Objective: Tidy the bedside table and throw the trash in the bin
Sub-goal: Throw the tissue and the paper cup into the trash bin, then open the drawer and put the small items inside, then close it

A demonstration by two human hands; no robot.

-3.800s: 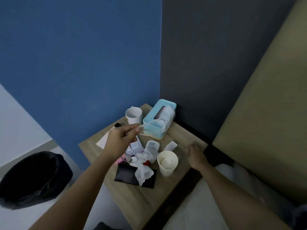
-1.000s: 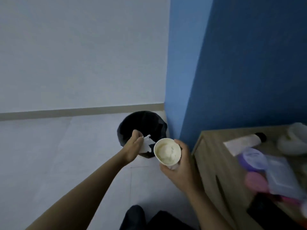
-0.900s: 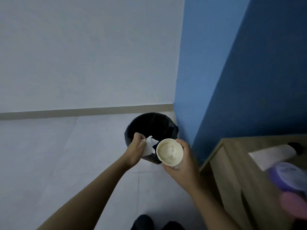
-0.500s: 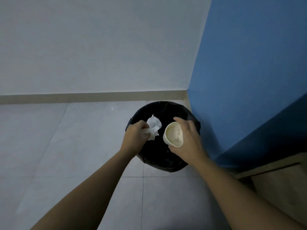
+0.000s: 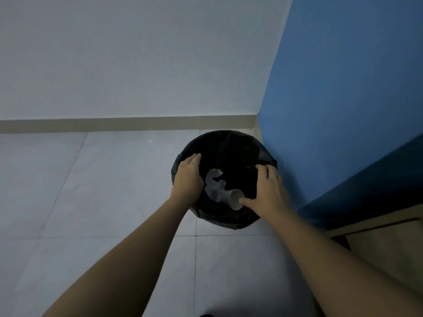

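Observation:
A round bin lined with a black bag [image 5: 229,138] stands on the floor in the corner. Inside it lie a crumpled white tissue [image 5: 214,184] and a paper cup [image 5: 233,199] on its side. My left hand [image 5: 187,177] hovers over the bin's left rim, fingers apart, holding nothing. My right hand [image 5: 269,191] is spread above the bin's right side, empty, its thumb close to the cup's mouth.
The blue wall [image 5: 343,88] rises right of the bin, the white wall [image 5: 126,53] behind it. A corner of the wooden bedside table [image 5: 389,243] shows at lower right. Pale tiled floor [image 5: 91,191] spreads to the left.
Both hands have let go: the tissue left my left hand and the paper cup left my right, and both now lie inside the bin. The view tilted further down over the bin.

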